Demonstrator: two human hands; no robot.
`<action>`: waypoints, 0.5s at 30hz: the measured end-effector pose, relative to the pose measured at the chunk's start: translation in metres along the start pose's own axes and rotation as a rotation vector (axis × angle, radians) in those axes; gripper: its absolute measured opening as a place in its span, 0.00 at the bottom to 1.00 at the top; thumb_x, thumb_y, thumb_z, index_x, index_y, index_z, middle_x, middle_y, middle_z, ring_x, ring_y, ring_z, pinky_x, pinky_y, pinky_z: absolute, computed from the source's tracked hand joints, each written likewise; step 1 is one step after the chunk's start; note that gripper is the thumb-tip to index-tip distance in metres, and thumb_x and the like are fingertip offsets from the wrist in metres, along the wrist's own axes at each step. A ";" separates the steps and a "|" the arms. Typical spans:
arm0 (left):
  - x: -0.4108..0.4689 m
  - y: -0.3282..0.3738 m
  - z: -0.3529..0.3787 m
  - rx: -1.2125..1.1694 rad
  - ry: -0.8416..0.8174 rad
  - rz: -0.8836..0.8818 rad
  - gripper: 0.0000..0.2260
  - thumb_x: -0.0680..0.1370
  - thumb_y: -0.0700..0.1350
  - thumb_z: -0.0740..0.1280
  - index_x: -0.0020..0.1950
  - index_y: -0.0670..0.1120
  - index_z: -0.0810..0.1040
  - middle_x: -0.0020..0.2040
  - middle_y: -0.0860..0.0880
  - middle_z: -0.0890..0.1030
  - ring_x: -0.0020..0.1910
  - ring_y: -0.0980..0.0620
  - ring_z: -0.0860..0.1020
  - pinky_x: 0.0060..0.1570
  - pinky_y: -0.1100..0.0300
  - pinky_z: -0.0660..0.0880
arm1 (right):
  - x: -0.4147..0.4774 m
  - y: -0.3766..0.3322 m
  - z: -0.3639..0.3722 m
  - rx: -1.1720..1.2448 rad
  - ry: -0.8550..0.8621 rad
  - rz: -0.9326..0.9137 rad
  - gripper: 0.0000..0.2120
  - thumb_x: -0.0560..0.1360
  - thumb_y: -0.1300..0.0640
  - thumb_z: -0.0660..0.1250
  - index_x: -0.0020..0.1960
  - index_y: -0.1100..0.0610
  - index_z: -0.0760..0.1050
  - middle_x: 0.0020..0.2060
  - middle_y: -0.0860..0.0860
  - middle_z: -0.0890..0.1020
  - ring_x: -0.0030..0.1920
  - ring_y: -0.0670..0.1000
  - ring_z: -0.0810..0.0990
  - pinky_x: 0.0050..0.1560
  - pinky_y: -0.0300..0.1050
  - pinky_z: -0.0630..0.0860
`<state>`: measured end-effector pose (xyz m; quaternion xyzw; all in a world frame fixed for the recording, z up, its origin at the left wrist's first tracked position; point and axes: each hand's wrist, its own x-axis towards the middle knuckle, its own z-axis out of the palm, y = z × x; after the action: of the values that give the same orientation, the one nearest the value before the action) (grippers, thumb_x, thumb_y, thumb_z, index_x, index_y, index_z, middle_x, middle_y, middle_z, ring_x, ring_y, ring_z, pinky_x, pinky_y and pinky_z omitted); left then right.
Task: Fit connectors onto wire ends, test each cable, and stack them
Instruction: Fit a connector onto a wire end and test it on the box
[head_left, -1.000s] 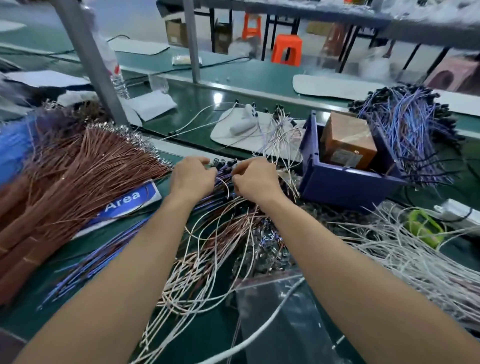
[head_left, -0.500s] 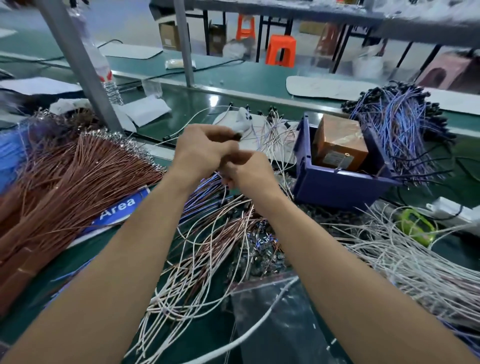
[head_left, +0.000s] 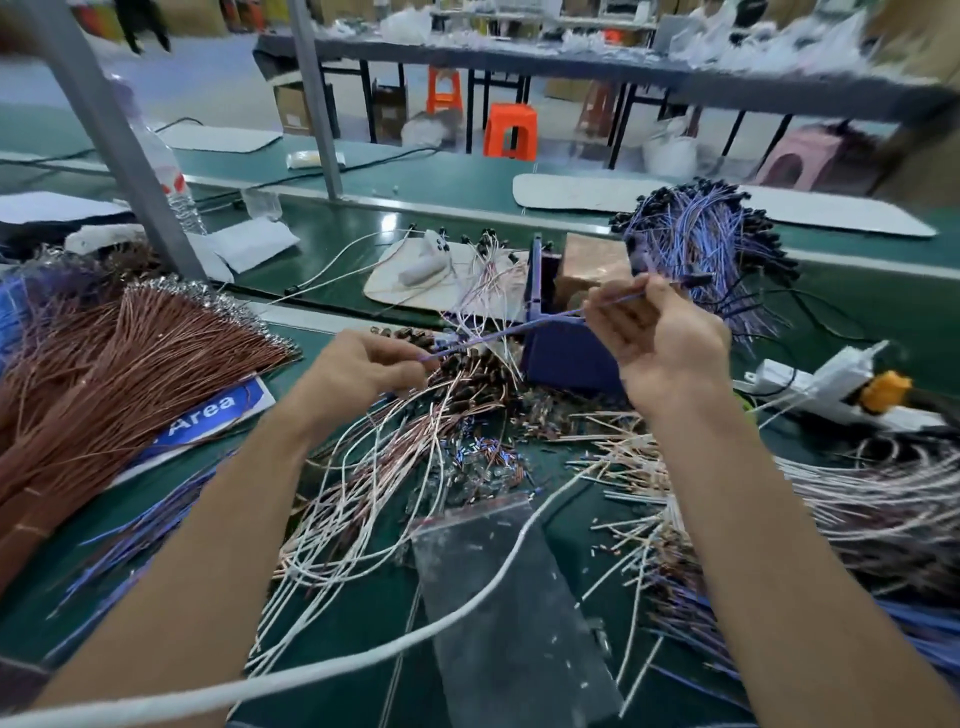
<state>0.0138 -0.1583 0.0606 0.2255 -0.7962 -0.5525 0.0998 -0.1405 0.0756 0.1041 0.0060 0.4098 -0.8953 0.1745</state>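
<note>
The wire (head_left: 519, 328) was stretched taut over the bin (head_left: 566, 358); half a second earlier both hands had been together left of it. The left hand (head_left: 363, 371) pinched one end. The right hand (head_left: 662, 338) pinched the connector (head_left: 693, 280) end, its other fingers loose, near the stack (head_left: 701, 239) behind the bin. Fitting looked done.

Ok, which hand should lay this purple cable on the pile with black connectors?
Probably the right. The right hand pinches the purple cable near its connector end, right beside the pile of purple cables; the left hand holds the other end, farther away.
</note>
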 end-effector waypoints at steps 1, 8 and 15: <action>-0.002 -0.002 -0.001 0.032 0.001 -0.006 0.07 0.74 0.39 0.77 0.44 0.51 0.89 0.42 0.47 0.88 0.44 0.49 0.83 0.51 0.55 0.81 | -0.002 -0.006 -0.013 0.002 0.023 0.001 0.15 0.86 0.60 0.56 0.45 0.59 0.77 0.33 0.56 0.84 0.37 0.55 0.85 0.40 0.51 0.84; -0.003 0.016 0.019 0.404 0.100 0.079 0.07 0.73 0.46 0.79 0.39 0.59 0.87 0.32 0.58 0.85 0.32 0.63 0.82 0.31 0.71 0.75 | -0.016 -0.016 -0.079 -0.431 -0.029 0.084 0.14 0.75 0.70 0.56 0.42 0.61 0.79 0.28 0.56 0.74 0.25 0.50 0.65 0.28 0.41 0.61; -0.005 0.054 0.087 0.014 -0.251 0.198 0.05 0.71 0.38 0.78 0.42 0.48 0.89 0.37 0.43 0.87 0.37 0.48 0.86 0.44 0.56 0.83 | -0.039 0.001 -0.059 -1.060 -0.407 0.084 0.05 0.76 0.58 0.72 0.48 0.54 0.87 0.40 0.51 0.88 0.22 0.39 0.70 0.24 0.29 0.64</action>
<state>-0.0310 -0.0677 0.0787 0.0761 -0.8246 -0.5582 0.0519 -0.1119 0.1306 0.0698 -0.2388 0.7605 -0.5428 0.2644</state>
